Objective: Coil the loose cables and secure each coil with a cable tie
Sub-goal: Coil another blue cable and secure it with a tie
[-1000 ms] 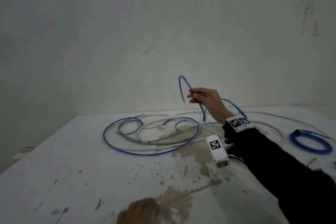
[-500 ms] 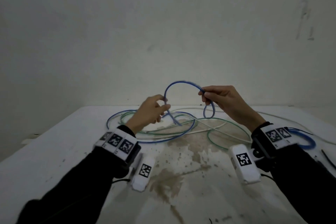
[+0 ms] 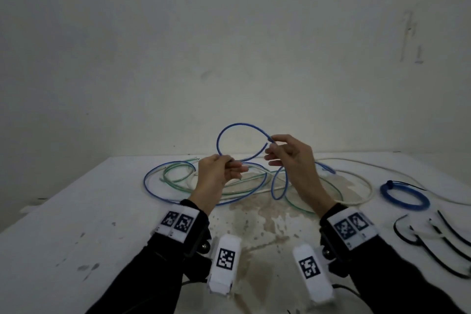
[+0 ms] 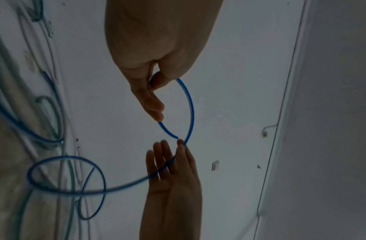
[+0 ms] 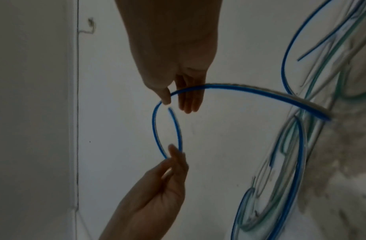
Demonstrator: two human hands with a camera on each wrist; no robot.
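A loose blue cable (image 3: pixel 242 124) arches in a small loop above the table between both hands. My left hand (image 3: pixel 230 163) pinches the loop's lower left, where the strands cross. At the loop's right side my right hand (image 3: pixel 271 144) pinches the cable between thumb and forefinger, the other fingers spread. The cable's cut end (image 4: pixel 176 138) points at the right hand's fingertips. The rest of the blue cable (image 3: pixel 153 186) trails in wide loops on the table. From the right wrist, the loop (image 5: pixel 154 126) runs from my right hand (image 5: pixel 167 102) to my left hand (image 5: pixel 173 155).
Green cable (image 3: pixel 178 181) and white cable (image 3: pixel 356 176) lie tangled with the blue one on the stained white table (image 3: pixel 76 237). At the right lies a tied blue coil (image 3: pixel 404 196), with several black cable ties (image 3: pixel 433 239) in front of it. A bare wall stands behind.
My left hand came up from the table's front edge, took the blue cable, then moved closer to the right hand. The cable's arch has rounded into a loop.
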